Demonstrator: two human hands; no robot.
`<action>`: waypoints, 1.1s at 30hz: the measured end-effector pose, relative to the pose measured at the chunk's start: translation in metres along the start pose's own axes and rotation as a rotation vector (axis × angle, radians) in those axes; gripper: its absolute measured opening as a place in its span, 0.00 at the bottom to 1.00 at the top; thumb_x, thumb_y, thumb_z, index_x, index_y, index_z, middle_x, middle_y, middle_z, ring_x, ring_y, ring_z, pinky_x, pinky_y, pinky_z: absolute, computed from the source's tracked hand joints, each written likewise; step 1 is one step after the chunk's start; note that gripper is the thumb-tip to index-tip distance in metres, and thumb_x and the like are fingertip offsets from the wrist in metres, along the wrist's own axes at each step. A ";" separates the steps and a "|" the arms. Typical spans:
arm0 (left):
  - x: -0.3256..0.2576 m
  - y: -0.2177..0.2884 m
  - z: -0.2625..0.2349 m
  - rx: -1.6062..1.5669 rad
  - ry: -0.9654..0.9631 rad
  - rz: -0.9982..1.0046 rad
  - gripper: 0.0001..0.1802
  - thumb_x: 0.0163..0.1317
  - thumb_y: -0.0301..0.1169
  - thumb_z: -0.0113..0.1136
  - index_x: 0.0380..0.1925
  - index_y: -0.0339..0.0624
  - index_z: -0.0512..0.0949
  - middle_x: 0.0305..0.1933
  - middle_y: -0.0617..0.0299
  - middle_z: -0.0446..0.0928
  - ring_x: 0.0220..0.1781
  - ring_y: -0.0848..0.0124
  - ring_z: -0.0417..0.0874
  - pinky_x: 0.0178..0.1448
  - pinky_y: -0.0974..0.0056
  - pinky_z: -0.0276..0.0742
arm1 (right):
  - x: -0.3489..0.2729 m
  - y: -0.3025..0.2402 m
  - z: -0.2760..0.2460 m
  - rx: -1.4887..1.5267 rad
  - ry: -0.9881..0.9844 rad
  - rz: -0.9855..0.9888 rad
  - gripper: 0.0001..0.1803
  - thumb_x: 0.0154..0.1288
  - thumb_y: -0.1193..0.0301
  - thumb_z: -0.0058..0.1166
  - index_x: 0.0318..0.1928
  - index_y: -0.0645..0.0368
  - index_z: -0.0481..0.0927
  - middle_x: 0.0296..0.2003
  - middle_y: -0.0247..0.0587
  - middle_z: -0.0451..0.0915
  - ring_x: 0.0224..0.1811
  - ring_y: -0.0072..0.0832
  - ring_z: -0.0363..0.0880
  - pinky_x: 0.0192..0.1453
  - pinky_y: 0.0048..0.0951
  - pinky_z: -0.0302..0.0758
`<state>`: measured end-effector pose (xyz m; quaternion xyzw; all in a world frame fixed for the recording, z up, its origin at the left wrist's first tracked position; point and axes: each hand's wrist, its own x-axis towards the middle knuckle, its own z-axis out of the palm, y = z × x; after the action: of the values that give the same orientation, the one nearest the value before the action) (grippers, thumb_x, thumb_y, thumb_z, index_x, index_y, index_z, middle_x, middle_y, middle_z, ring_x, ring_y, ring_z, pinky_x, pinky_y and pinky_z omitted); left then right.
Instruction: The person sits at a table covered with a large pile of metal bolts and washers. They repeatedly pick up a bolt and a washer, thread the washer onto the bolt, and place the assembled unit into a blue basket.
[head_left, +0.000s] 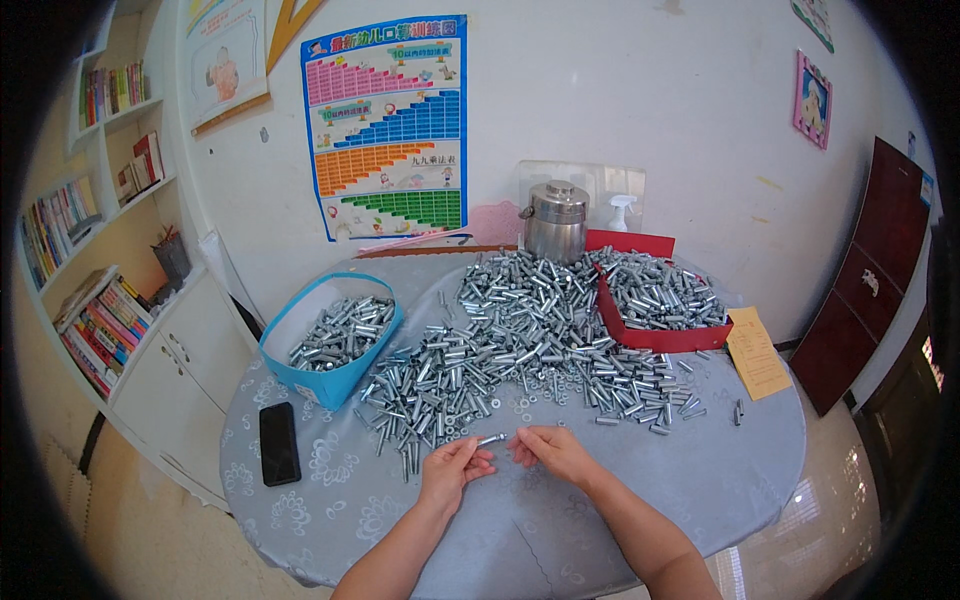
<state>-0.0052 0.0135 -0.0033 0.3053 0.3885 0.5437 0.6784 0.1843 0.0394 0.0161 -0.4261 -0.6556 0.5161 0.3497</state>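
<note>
My left hand (453, 474) pinches a silvery bolt (490, 440) between thumb and fingertips, its free end pointing right. Close to that end is my right hand (554, 453), thumb and fingertips drawn together; whatever they hold is too small to make out. Just beyond both hands spreads a big pile of bolts (520, 330), with loose washers and nuts (524, 403) along its near edge. A blue box (330, 384) partly filled with bolts stands left of the pile. To the right, a red box (655, 337) is heaped with bolts.
A grey patterned cloth covers the round table (370, 545). A black phone (279, 444) lies at the left, a yellow paper (757, 353) at the right edge. Behind the pile stand a metal pot (556, 222) and a white spray bottle (620, 212). Shelves (150, 330) rise at left.
</note>
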 end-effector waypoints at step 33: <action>0.037 0.076 -0.054 1.262 0.274 0.590 0.10 0.47 0.33 0.61 0.24 0.35 0.78 0.24 0.53 0.76 0.27 0.64 0.77 0.32 0.64 0.71 | 0.004 0.016 -0.016 0.109 0.167 0.012 0.15 0.65 0.64 0.41 0.42 0.61 0.76 0.25 0.31 0.75 0.24 0.14 0.70 0.29 0.16 0.69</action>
<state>-0.0862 0.0658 0.0255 0.6613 0.6123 0.4096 0.1415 0.2004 0.0512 0.0038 -0.4520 -0.5926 0.5155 0.4228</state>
